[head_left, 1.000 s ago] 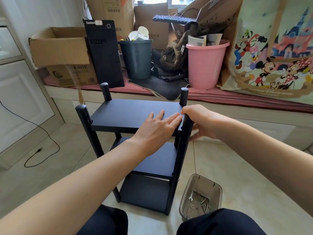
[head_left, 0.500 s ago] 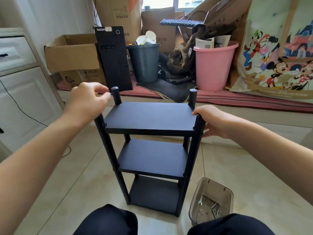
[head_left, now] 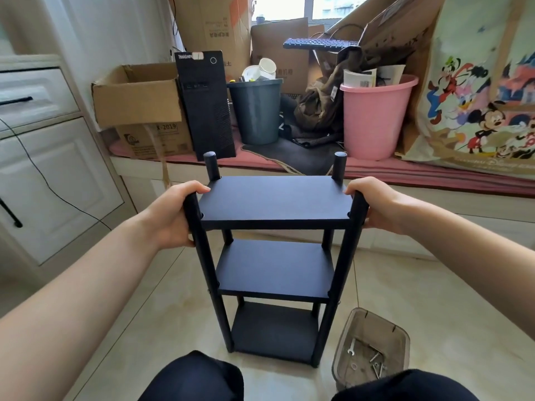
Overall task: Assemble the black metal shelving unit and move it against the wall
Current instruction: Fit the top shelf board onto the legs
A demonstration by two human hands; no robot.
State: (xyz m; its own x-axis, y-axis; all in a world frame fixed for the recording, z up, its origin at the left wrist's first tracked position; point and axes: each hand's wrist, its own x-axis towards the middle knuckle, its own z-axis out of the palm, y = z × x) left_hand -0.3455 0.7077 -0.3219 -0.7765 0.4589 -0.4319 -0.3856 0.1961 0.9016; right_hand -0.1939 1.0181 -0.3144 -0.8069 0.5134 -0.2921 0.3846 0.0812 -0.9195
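Observation:
The black metal shelving unit (head_left: 275, 198) stands upright on the tiled floor right in front of my knees, with three shelves and four round posts. My left hand (head_left: 173, 212) is wrapped around the top of the near left post. My right hand (head_left: 376, 202) grips the top of the near right post. The two far posts stick up bare above the top shelf.
A clear plastic box (head_left: 373, 351) with screws and a small wrench lies on the floor at the right. Behind the shelf runs a low ledge with a cardboard box (head_left: 139, 94), a computer tower (head_left: 205, 102), a grey bin (head_left: 256, 111) and a pink bucket (head_left: 376, 117). White cabinets (head_left: 43, 169) stand left.
My left hand left the top shelf, swung out to the left and closed on the near left post. My right hand stayed on the near right post. The view has shifted left.

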